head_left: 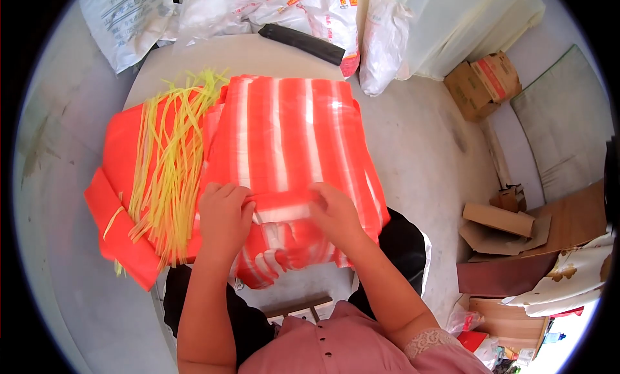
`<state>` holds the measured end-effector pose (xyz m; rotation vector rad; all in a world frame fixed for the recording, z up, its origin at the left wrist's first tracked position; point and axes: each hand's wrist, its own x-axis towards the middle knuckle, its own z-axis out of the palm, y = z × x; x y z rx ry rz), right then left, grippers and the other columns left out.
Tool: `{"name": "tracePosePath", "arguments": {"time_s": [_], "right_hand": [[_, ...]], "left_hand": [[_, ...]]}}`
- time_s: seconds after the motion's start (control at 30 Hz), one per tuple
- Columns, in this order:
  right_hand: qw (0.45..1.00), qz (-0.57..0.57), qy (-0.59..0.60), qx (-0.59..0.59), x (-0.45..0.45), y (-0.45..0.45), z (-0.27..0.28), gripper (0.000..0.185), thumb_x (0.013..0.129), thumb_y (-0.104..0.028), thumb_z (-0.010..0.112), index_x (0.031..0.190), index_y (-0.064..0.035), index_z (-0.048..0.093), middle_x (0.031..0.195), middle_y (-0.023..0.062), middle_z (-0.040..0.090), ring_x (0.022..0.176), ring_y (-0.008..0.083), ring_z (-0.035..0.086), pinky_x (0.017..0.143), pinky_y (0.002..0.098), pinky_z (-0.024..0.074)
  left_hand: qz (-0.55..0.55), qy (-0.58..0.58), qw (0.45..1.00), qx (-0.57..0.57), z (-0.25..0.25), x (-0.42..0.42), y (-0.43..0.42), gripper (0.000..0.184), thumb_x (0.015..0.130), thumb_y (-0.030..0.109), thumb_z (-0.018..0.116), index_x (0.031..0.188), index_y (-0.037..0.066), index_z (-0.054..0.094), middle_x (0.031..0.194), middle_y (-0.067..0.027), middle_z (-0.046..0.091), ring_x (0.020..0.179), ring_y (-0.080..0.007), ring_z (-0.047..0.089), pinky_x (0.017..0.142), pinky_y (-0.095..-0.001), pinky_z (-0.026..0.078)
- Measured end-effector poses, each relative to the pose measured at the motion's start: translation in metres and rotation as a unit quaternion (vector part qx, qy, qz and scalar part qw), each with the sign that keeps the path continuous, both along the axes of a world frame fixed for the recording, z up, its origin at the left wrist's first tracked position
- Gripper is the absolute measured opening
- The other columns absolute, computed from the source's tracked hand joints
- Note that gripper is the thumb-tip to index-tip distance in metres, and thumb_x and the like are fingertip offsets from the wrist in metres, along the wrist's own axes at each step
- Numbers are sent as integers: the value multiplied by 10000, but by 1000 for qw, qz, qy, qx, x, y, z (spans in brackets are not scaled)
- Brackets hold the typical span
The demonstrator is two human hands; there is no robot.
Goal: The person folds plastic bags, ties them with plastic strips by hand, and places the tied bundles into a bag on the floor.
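A pile of thin red-and-white striped plastic sheeting [290, 135] lies before me, its near edge hanging down toward my lap. A band of it is folded across the front. My left hand [225, 216] has its fingers curled on the left end of this fold. My right hand [336, 212] pinches the fold farther right, its fingertips slightly blurred. Left of the pile, a bundle of yellow plastic strips [171, 161] rests on red folded sheeting [119, 141]. A tied red roll [123, 225] lies at the lower left.
Beneath the pile is a pale tabletop [187, 54]. A black roll [302, 43] lies at its far edge, near stuffed white bags [271, 9]. A white plastic bundle [384, 45] stands at right. Cardboard boxes [481, 83] and an open carton [504, 229] are farther right.
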<state>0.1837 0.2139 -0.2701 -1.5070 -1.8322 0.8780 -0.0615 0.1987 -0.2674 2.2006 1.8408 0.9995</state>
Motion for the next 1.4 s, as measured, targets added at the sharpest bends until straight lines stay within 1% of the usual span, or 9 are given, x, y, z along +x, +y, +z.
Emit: {"name": "tracePosePath", "arguments": {"time_s": [0.13,0.23,0.33,0.43,0.67,0.77,0.97,1.17,1.4], "right_hand": [[996,20,-47,69,0,4,-10,308,958,-126,664,1254,-44,666,1203,148,693,1069,351,683,907,422,556],[994,25,-65,87,-2,6,-11,287,951,-106,665,1233,-51,671,1204,135,681,1067,358,679,904,425,560],[992,28,-69,103,-5,6,-14,283,942,-78,669,1223,-53,675,1215,131,670,1073,353,675,903,424,562],[989,24,-81,123,-3,1,-7,299,914,-36,674,1214,-44,673,1249,143,651,1097,359,661,909,432,560],[949,176,-125,228,35,-22,-8,301,792,45,673,1083,-32,662,1357,181,601,1199,417,597,974,485,525],[944,191,-133,235,33,-32,-8,263,776,38,683,1024,-45,652,1373,169,604,1226,414,585,1007,486,510],[925,215,-146,278,27,-30,0,187,808,5,708,979,-35,643,1333,170,633,1204,395,601,993,468,521],[960,150,-57,231,22,-20,1,129,891,-21,693,1017,-20,666,1256,164,682,1121,386,640,924,460,545],[978,120,14,167,19,-14,7,106,947,-59,679,1046,-21,672,1253,165,684,1141,377,638,949,440,534]], "left_hand": [[8,46,999,14,-1,4,0,143,790,56,768,932,55,749,921,-88,698,917,-326,617,819,-437,510],[7,73,993,96,-4,12,2,187,773,38,722,959,53,738,991,-87,695,962,-330,631,832,-440,519],[-167,7,982,86,4,26,1,307,713,-44,711,1004,49,742,1125,-98,693,1045,-334,644,914,-446,527],[-228,-25,971,69,-11,41,0,354,697,-79,685,1028,35,741,1142,-103,699,1080,-335,649,933,-443,544],[-236,-14,970,49,-12,42,-2,349,705,-82,690,1032,26,746,1142,-106,703,1083,-341,645,942,-444,548],[-237,-13,970,44,-10,42,-3,345,707,-85,691,1027,30,747,1146,-107,702,1092,-344,642,950,-444,543],[-243,-40,969,22,-5,41,-7,370,691,-84,691,1034,48,738,1194,-113,688,1135,-355,625,968,-457,531],[-246,-54,968,-1,-3,39,-5,374,668,-10,737,1038,47,733,1213,-112,682,1150,-352,617,980,-459,521],[-196,-46,979,-8,-10,50,-2,295,693,38,768,987,34,750,1169,-89,706,1119,-324,629,966,-466,514]]}}
